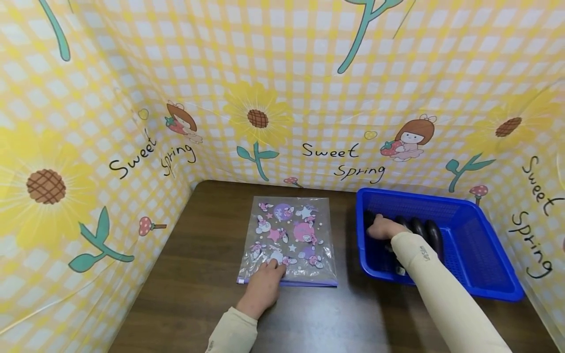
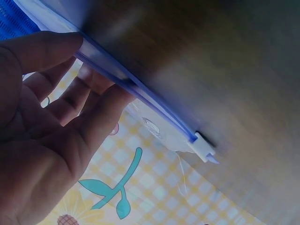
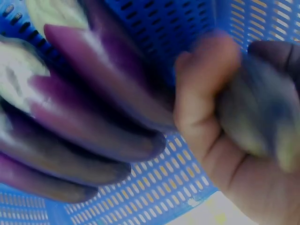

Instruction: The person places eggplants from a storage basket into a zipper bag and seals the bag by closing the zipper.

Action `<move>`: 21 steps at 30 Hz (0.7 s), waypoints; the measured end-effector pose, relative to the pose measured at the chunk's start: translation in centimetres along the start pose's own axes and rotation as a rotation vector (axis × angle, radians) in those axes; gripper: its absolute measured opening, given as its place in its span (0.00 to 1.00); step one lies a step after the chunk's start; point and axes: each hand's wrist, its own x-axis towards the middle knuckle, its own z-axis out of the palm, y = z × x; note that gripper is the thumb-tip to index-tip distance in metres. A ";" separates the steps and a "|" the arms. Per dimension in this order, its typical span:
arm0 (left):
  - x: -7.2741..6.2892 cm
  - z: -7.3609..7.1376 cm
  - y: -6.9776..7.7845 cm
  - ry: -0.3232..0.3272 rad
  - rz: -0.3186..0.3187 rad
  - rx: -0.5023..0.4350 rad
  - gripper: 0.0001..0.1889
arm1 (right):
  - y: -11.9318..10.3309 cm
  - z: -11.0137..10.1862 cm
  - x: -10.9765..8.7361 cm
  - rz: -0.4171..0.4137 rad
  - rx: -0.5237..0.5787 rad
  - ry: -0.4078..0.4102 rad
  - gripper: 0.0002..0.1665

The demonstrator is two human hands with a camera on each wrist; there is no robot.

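A clear zip bag (image 1: pixel 297 272) printed with pink and purple cartoon figures lies flat on the wooden table, its purple zip edge towards me. My left hand (image 1: pixel 263 289) holds that edge near the white slider (image 2: pixel 203 147), thumb and fingers at the strip. Inside the blue basket (image 1: pixel 499 289), my right hand (image 1: pixel 383 229) reaches to the left end. In the right wrist view its fingers curl round an eggplant (image 3: pixel 262 110), blurred by motion. Several more purple eggplants (image 3: pixel 89 117) lie side by side in the basket, beside that hand.
The basket stands at the right of the brown table (image 1: pixel 190 264), close to the back. A yellow checked cloth (image 1: pixel 318 98) with flowers and "Sweet Spring" lettering hangs behind the table and along both sides.
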 end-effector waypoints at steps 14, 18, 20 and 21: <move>-0.1 -0.3 0.3 0.029 0.013 0.008 0.11 | 0.0 -1.2 -1.9 -0.161 -0.188 0.289 0.39; -0.1 -0.2 0.2 0.030 0.017 0.023 0.12 | 0.0 -1.4 -2.1 -0.178 -0.204 0.320 0.20; -0.1 -0.1 0.2 0.020 0.016 0.031 0.13 | 0.0 -1.5 -2.3 -0.182 -0.201 0.332 0.18; -0.1 -0.1 0.2 0.014 0.015 0.033 0.13 | 0.0 -1.5 -2.5 -0.184 -0.201 0.337 0.20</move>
